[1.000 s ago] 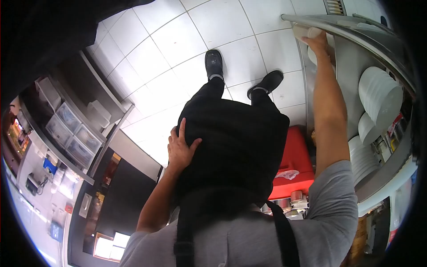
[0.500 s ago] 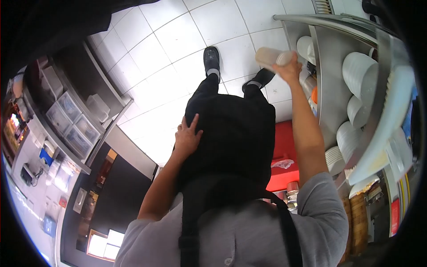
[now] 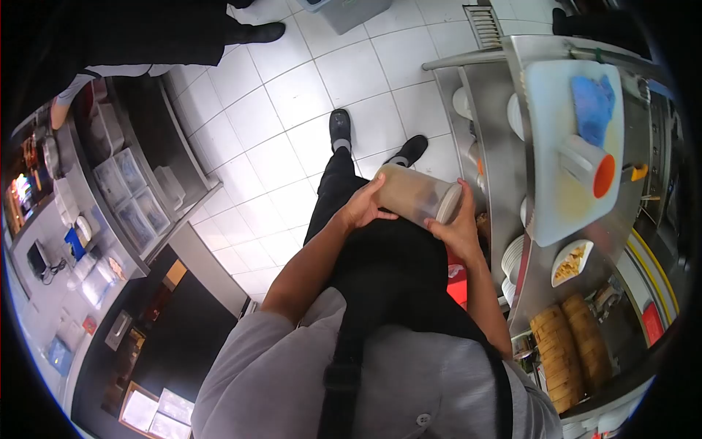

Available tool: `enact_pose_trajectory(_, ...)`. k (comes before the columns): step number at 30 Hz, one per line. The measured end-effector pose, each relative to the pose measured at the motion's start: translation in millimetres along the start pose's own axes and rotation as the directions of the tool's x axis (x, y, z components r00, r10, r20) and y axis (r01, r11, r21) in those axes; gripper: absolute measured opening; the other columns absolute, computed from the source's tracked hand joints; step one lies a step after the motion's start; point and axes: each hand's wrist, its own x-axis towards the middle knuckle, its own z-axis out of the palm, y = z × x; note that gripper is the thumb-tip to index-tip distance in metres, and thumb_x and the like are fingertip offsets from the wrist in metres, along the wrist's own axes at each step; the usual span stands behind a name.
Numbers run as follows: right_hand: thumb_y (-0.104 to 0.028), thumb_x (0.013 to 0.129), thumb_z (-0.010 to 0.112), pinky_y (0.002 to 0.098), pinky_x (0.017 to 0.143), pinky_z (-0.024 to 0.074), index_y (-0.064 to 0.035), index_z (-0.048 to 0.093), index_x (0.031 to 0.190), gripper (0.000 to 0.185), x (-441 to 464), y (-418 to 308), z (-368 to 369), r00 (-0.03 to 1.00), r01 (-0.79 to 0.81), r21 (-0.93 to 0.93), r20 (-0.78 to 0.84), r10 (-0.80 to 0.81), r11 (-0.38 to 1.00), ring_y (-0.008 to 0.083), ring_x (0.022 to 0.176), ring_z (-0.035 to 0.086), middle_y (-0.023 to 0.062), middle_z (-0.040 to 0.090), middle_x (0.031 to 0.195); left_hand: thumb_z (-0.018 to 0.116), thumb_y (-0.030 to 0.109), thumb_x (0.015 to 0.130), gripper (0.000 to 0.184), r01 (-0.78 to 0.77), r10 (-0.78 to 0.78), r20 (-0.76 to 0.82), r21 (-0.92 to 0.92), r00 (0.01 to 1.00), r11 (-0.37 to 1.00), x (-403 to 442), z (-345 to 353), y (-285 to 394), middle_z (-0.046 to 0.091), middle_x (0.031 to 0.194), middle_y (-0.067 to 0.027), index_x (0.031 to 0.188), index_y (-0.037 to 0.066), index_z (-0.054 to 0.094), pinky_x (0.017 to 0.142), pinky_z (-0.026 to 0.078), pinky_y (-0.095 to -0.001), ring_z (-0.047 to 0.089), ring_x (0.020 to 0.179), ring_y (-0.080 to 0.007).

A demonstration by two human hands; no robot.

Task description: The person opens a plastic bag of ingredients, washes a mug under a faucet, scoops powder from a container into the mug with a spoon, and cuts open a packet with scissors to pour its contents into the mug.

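A clear plastic jar [image 3: 409, 192] with a pale lid [image 3: 443, 206] is held sideways in front of my black apron. Something cream-coloured and brownish shows through its wall; I cannot tell what it is. My left hand [image 3: 362, 207] grips the bottom end of the jar, thumb on top and fingers below. At the lid end, my right hand [image 3: 459, 230] wraps around the rim, with fingers on the far side and thumb near me. The lid sits on the jar.
On the steel counter to the right lie a white cutting board [image 3: 545, 197], a blue cloth [image 3: 591, 106], a white cup with an orange inside [image 3: 585, 164], a dish of food [image 3: 572, 263] and bamboo steamers [image 3: 557, 358]. Another person's shoe [image 3: 259, 32] is at upper left.
My right hand has brought the jar from beside the shelves to in front of my body. My left hand has left the apron and taken hold of the jar. The view has shifted.
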Motion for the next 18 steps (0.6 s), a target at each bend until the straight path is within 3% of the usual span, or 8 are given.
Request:
enact_pose_trajectory(3,-0.017,0.066,0.089,0.0451,0.116,0.0366,-0.0056,0.025,0.159,0.113,-30,-27,-24,0.999,0.023,-0.082,-0.022,-0.024,0.996,0.035,0.139,0.041,0.023,0.04,0.146,0.058,0.059,0.1,0.075,0.012,-0.017,0.083,0.058,0.996,0.998,-3,16,-6,0.052,0.148,-0.0102,0.156,0.013,0.037,0.109,0.044,-0.0555,0.053,0.134,-0.0294)
enact_pose_trajectory(4,-0.017,0.067,0.089,0.0469,0.114,0.0392,-0.0075,0.025,0.159,0.113,-33,-19,-29,1.0,0.012,-0.038,-0.027,-0.013,0.999,0.0359,0.138,0.042,0.0229,0.04,0.147,0.06,0.058,0.1,0.072,0.024,-0.029,0.082,0.058,0.996,0.998,-2,20,-12,0.054,0.146,-0.0095,0.152,0.012,0.041,0.109,0.045,-0.052,0.054,0.133,-0.0269)
enact_pose_trajectory(10,-0.025,0.067,0.094,0.0488,0.114,0.0408,-0.0118,0.021,0.162,0.121,-51,-12,-54,0.992,-0.043,0.085,0.119,0.032,0.995,0.0371,0.141,0.042,0.0223,0.036,0.152,0.066,0.045,0.099,0.068,0.011,-0.011,0.066,-0.007,0.998,1.0,1,23,-40,0.056,0.143,-0.0092,0.152,0.01,0.041,0.11,0.045,-0.0464,0.055,0.132,-0.0235)
enact_pose_trajectory(13,-0.035,0.071,0.094,0.0478,0.117,0.0385,-0.0114,0.01,0.165,0.129,-54,6,-60,0.972,-0.099,0.224,0.23,0.047,0.97,0.0371,0.146,0.038,0.0247,0.031,0.159,0.068,0.036,0.098,0.069,-0.01,0.018,0.11,-0.072,0.994,0.997,-3,19,-47,0.053,0.146,-0.01,0.154,0.01,0.038,0.111,0.044,-0.0457,0.054,0.134,-0.0248)
enact_pose_trajectory(16,-0.037,0.074,0.093,0.0472,0.117,0.0377,-0.0127,0.004,0.166,0.13,-53,17,-54,0.971,-0.159,0.292,0.22,0.096,0.943,0.0367,0.146,0.038,0.0244,0.03,0.16,0.069,0.032,0.096,0.068,-0.071,0.073,0.055,-0.034,0.996,0.997,-11,21,-49,0.054,0.145,-0.0121,0.153,0.007,0.041,0.114,0.041,-0.0491,0.054,0.133,-0.0282)
enact_pose_trajectory(18,-0.036,0.077,0.091,0.0476,0.118,0.0373,-0.0127,0.002,0.166,0.129,-54,26,-48,0.969,-0.196,0.373,0.216,0.12,0.907,0.0364,0.146,0.038,0.0244,0.03,0.16,0.069,0.029,0.096,0.073,-0.075,0.075,0.1,-0.007,0.992,0.997,-6,14,-51,0.05,0.147,-0.0106,0.157,0.014,0.034,0.112,0.042,-0.0453,0.05,0.136,-0.0266)
